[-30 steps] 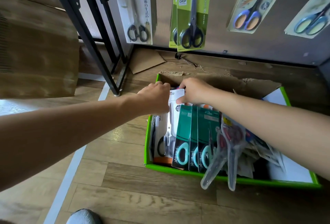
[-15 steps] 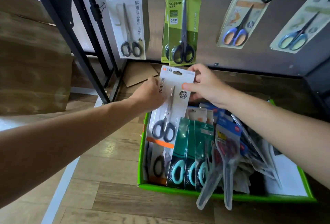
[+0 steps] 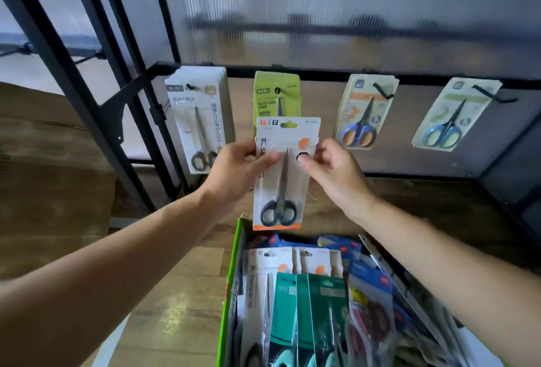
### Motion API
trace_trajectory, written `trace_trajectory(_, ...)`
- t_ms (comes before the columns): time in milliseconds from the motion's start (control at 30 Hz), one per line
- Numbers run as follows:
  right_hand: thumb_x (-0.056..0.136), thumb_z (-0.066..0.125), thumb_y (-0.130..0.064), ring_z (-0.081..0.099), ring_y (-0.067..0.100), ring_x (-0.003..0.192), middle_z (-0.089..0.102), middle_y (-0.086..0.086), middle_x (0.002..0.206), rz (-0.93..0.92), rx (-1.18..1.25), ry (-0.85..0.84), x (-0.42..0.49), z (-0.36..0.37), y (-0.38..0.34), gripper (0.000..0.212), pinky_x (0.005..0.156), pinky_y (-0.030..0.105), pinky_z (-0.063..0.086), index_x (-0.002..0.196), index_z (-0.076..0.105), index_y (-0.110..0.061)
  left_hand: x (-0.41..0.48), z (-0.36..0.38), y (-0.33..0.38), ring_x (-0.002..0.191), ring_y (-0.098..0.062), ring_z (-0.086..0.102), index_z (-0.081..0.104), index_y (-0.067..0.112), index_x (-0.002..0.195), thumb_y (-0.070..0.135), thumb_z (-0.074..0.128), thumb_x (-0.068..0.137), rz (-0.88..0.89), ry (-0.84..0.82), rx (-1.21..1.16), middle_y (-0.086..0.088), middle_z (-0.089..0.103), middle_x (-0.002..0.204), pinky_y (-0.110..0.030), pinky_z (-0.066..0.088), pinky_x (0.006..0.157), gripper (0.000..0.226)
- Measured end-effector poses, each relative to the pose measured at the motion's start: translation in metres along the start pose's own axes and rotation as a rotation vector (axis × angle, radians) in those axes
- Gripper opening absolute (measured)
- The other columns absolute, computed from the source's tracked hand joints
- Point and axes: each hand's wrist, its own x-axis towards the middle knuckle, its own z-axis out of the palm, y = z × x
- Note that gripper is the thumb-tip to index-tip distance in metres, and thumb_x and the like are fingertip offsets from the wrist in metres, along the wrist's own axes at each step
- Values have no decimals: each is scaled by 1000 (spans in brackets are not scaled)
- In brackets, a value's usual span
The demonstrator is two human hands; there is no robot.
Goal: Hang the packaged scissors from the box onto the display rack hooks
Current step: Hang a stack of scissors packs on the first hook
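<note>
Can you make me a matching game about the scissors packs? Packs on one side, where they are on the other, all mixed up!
Packs
1. orange-edged white pack
2. lime-green pack
3. teal packs
4. pack with blue-and-orange handles

Places
a. standing in the green box
b. pinched by the left hand and right hand
c. hanging partly behind the held pack
d. hanging second from the right on the display rack

Pairs: 1-b, 2-c, 3-a, 4-d
</note>
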Motion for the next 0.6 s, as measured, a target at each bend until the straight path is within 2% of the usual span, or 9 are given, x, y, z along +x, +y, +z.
trace_trajectory(67, 90, 66, -17, 65, 20, 87, 70, 9, 93, -52, -51, 7, 0, -4, 0, 17, 87, 45, 50, 96, 59, -3, 4, 4, 13, 99, -24, 70, 71, 19, 99, 20, 72, 81, 27, -18, -26, -4, 75, 102, -53, 52, 93, 18)
trace_trajectory(167, 89, 63, -31, 65, 29, 94, 69, 13, 95, -85, -100, 59, 3, -12, -6, 25, 89, 55, 50, 98, 61, -7, 8, 12, 28, 98, -33, 69, 71, 17, 100, 34, 75, 69, 56, -43, -17, -7, 74, 101, -54, 52, 91, 35)
trace_trajectory(233, 92, 63, -22, 66, 23, 95, 70, 7, 97, -99, -98, 117, 6, -21, -12, 10, 90, 51, 51, 98, 63, -13, 14, 21, 37, 90, -36, 67, 68, 10, 99, 36, 77, 68, 82, -40, 13, -13, 72, 95, -48, 55, 84, 42)
trace_trajectory(300, 93, 63, -15, 67, 13, 96, 72, -1, 98, -98, -87, 160, 11, -31, -20, 8, 91, 41, 53, 99, 64, -20, 23, 30, 44, 75, -20, 65, 66, 9, 93, 30, 79, 75, 137, -16, 47, -9, 70, 82, -36, 57, 74, 30)
trace_trajectory(333, 93, 63, -14, 67, 11, 97, 72, -2, 100, -98, -81, 167, 13, -37, -25, 10, 91, 38, 52, 101, 65, -20, 27, 34, 50, 66, -10, 60, 65, 9, 88, 28, 77, 80, 168, 8, 76, -3, 67, 72, -25, 53, 65, 24)
trace_trajectory(367, 93, 63, -14, 67, 11, 98, 73, -2, 101, -96, -75, 176, 16, -42, -29, 11, 92, 37, 52, 103, 66, -18, 30, 39, 57, 62, -7, 53, 65, 8, 87, 30, 73, 84, 194, 41, 110, 0, 62, 69, -21, 46, 61, 23)
trace_trajectory(467, 92, 65, -14, 67, 19, 95, 73, -1, 97, -84, -103, 225, 26, -56, -37, 9, 91, 43, 51, 100, 68, -16, 41, 46, 76, 65, -6, 50, 67, 5, 89, 30, 63, 92, 237, 101, 105, -4, 61, 77, -19, 42, 62, 26)
trace_trajectory(533, 91, 65, -13, 66, 25, 93, 73, 3, 94, -73, -137, 255, 27, -66, -40, 6, 89, 46, 50, 96, 68, -14, 46, 54, 86, 64, -3, 52, 68, 9, 86, 25, 64, 92, 253, 101, 87, -2, 65, 78, -12, 40, 57, 18)
trace_trajectory(600, 90, 65, -14, 65, 26, 89, 71, 8, 92, -62, -175, 276, 24, -78, -40, 3, 86, 47, 50, 92, 67, -14, 50, 67, 91, 66, -4, 54, 69, 8, 88, 24, 66, 91, 256, 67, 106, -3, 68, 81, -12, 42, 57, 16)
